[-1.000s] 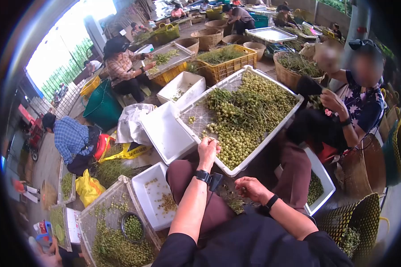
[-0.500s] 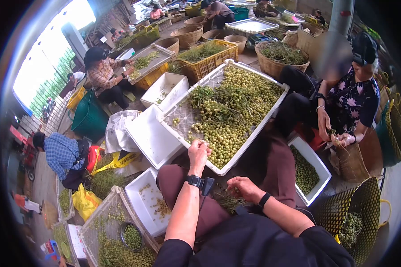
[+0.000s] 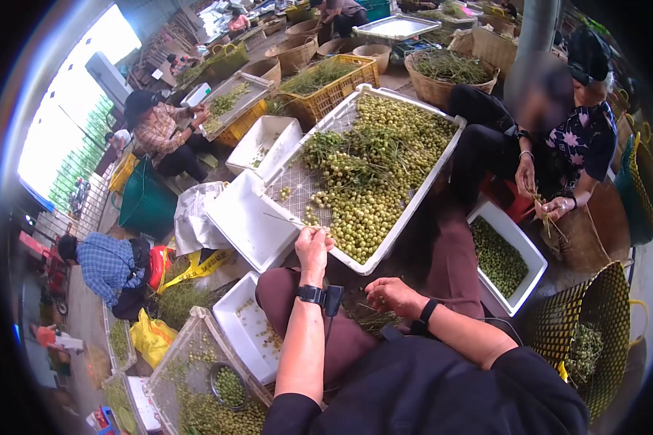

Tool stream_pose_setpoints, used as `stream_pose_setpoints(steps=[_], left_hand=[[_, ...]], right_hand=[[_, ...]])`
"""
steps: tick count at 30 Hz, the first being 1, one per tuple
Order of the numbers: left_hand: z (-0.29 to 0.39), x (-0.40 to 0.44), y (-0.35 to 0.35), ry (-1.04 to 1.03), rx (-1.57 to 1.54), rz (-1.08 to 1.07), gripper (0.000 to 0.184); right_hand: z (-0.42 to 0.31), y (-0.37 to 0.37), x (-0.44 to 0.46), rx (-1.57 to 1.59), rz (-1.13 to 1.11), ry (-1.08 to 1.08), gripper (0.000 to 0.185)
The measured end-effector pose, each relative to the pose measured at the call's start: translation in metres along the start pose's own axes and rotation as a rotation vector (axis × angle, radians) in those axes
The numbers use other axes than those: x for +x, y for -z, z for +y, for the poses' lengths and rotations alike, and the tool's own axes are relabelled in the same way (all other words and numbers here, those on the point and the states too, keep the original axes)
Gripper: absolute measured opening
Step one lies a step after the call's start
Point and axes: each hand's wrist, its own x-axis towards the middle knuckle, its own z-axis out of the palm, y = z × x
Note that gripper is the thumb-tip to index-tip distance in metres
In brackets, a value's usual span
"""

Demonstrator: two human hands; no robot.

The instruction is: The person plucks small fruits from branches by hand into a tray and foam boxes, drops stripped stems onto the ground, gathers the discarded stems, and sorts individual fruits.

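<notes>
My left hand is closed in a pinch at the near left corner of a white mesh-bottomed tray. A thin stem sticks out of its fingertips to the upper left. Small round green-yellow fruits are heaped in the tray, with a tangle of green stems on top. Over my lap, below the tray's near edge, my right hand has its fingers curled in; whatever they hold is hidden. Loose stems lie beneath it between my legs.
A white bin of green fruits stands by my right knee, a yellow-black basket beyond. On my left are white bins and another mesh tray with a bowl of fruits. A co-worker sits at right, handling stems.
The view has shifted slightly. My left hand now shows a thin stem sticking out to the left. My right hand stays over my lap, its fingers curled.
</notes>
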Motion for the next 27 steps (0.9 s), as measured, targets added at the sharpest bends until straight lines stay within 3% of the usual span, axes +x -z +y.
stream_pose_setpoints(steps=[24, 27], left_hand=[[-0.011, 0.004, -0.011, -0.019, 0.123, -0.039, 0.012], [-0.014, 0.005, -0.006, -0.007, 0.128, -0.045, 0.014]], right_hand=[[-0.014, 0.014, -0.003, 0.157, 0.042, 0.020, 0.009], [-0.063, 0.033, -0.032, 0.220, 0.076, 0.183, 0.009]])
